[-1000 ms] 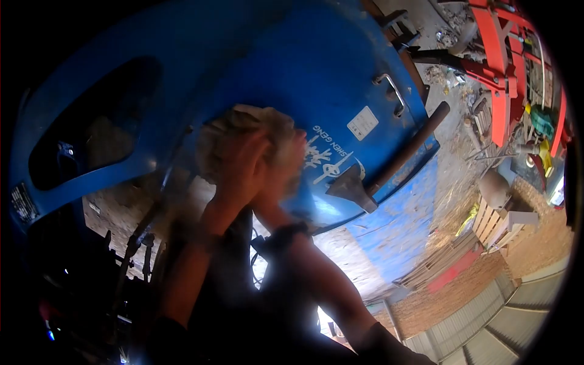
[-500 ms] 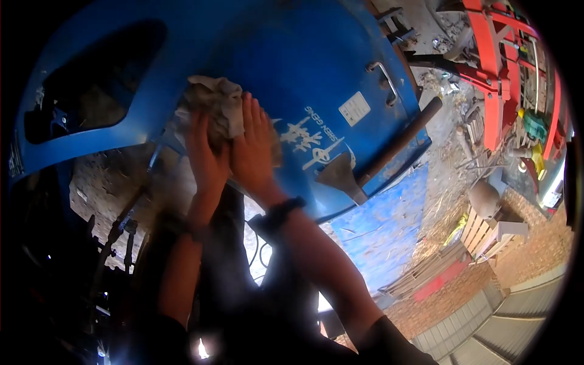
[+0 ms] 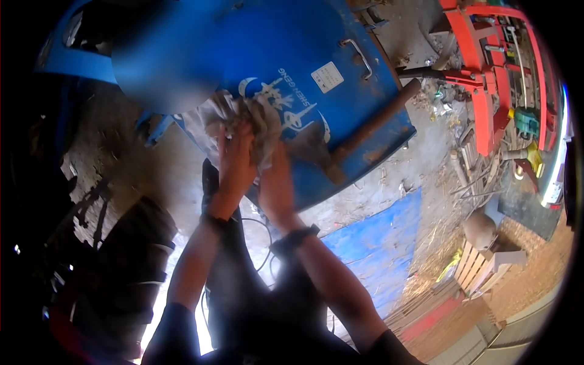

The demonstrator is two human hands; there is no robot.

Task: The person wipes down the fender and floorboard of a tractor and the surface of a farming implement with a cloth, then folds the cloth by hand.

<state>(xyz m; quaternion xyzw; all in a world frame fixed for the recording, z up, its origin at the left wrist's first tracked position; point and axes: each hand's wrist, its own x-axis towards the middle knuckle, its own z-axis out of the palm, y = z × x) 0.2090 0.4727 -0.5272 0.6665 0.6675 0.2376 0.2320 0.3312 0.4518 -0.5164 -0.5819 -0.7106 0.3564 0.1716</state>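
Observation:
A crumpled greyish-brown cloth (image 3: 222, 115) lies against the lower left part of a blue metal panel (image 3: 267, 36) with white lettering. My left hand (image 3: 237, 161) presses on the cloth from below, its fingers bent into the folds. Beside it, my right hand (image 3: 277, 182) also holds the cloth, with its fingertips hidden behind the fabric. A dark band is on each wrist. Right of my hands, a rusty hammer-like tool (image 3: 377, 125) with a long handle rests on the panel.
A metal handle (image 3: 359, 58) and a white label (image 3: 327, 77) are on the panel. Red machinery frames (image 3: 480, 91) stand at the upper right. A blue sheet (image 3: 383, 249) lies on the ground. A large dark tyre (image 3: 131, 267) is at the lower left.
The view has shifted, and the panel and tool appear further up and left. Both hands and the cloth are now nearer the panel's lower edge, with the fingers more bent into the cloth.

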